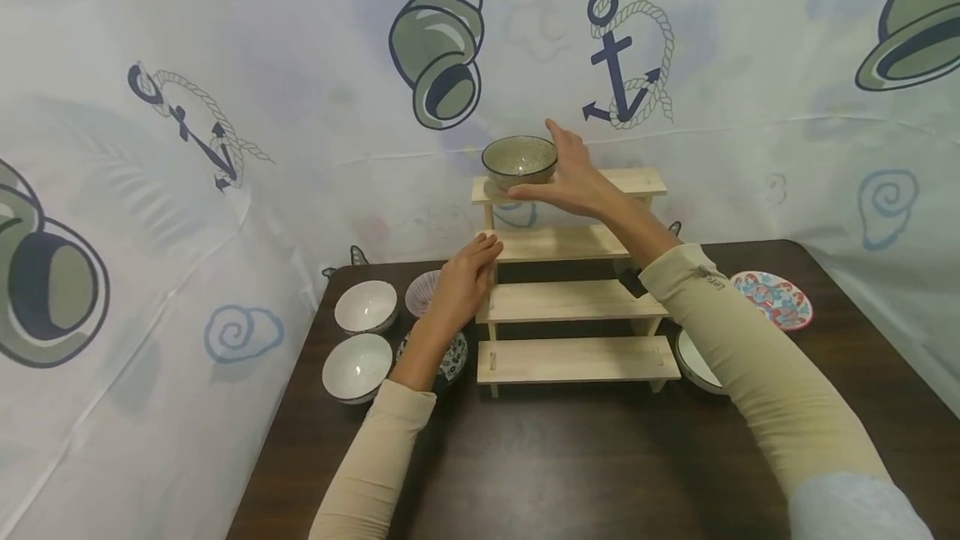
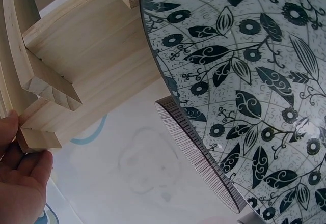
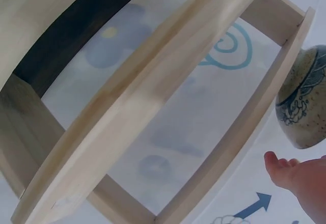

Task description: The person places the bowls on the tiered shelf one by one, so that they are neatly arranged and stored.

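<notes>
A four-tier wooden rack (image 1: pixel 577 361) stands on the dark table. At the left end of its top shelf sits a greenish-grey bowl (image 1: pixel 519 158) with a dark rim, its speckled side showing blue drawing (image 3: pixel 305 96) in the right wrist view. My right hand (image 1: pixel 573 177) is beside that bowl, thumb and fingers spread. In the right wrist view a gap shows between the right fingers (image 3: pixel 279 168) and the bowl. My left hand (image 1: pixel 467 277) holds the left end of a rack shelf, thumb and fingers at its wooden corner (image 2: pixel 41 140) in the left wrist view.
Two white bowls (image 1: pixel 366 307) (image 1: pixel 357 367), a striped bowl (image 1: pixel 422 292) and a black-and-white leaf-patterned bowl (image 1: pixel 454 357) stand left of the rack. To the right are a red-and-blue patterned plate (image 1: pixel 776 300) and a white dish (image 1: pixel 693 361), partly behind the right sleeve. A printed curtain (image 1: pixel 330 40) hangs behind.
</notes>
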A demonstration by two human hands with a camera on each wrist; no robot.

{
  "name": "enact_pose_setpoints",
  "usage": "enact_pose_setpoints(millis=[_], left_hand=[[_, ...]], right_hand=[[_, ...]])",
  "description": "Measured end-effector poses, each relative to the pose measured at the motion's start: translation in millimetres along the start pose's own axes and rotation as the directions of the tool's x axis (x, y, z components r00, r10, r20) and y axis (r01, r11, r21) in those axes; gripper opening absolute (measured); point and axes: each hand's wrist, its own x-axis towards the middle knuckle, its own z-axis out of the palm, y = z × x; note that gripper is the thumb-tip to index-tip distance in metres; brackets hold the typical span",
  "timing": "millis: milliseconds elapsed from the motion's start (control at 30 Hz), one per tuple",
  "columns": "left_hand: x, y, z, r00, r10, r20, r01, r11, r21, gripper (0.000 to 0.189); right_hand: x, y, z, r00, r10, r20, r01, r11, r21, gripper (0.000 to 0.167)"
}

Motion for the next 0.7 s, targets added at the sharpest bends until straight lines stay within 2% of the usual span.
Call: enact_pose_setpoints(millis=[433,700], left_hand=[[1.2,-2.0,-1.3,1.000,0.006,-0.025,-0.006,1.000,-0.005,0.036],[0.9,-1.0,1.4,1.000,0.004,-0.019,-0.004,1.000,-0.003,0.035]], right_hand=[[-20.7,3.3,-9.9,1.000,-0.026,-0.012,0.026,0.999,-0.035,0.126],[-36.1,9.5,-14.6,1.000,0.014,-0.002,-0.014,1.000,-0.027,0.128]])
